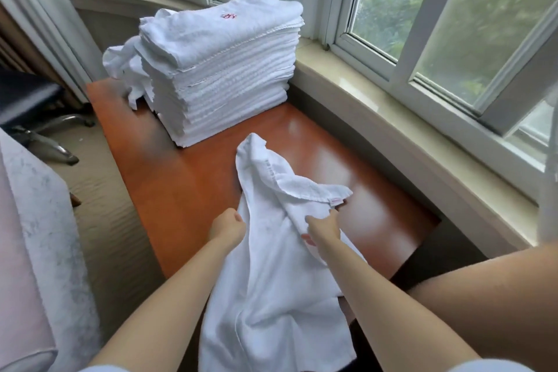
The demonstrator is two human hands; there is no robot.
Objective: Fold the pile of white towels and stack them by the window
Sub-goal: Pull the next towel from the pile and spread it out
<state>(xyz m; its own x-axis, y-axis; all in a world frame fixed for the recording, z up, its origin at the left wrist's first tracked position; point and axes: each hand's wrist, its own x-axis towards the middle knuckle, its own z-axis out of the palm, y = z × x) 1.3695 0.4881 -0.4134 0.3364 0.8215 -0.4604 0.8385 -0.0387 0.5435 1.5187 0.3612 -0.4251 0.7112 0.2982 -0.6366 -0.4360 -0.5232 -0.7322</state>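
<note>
Unfolded towel (271,266) bunched between left grip (228,225) and right grip (324,225), both clenched on it.

Hotel room: towel stack (220,69), bay window (422,24)

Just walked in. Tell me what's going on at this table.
A person is folding white towels. Both hands grip one loose towel that is still unfolded: the left hand bunches its left edge, and the right hand holds an edge near a corner with a small red tag. The towel drapes from the wooden table down toward the person's lap. A tall stack of folded towels already stands at the far end by the window, with a few crumpled towels behind it.
</note>
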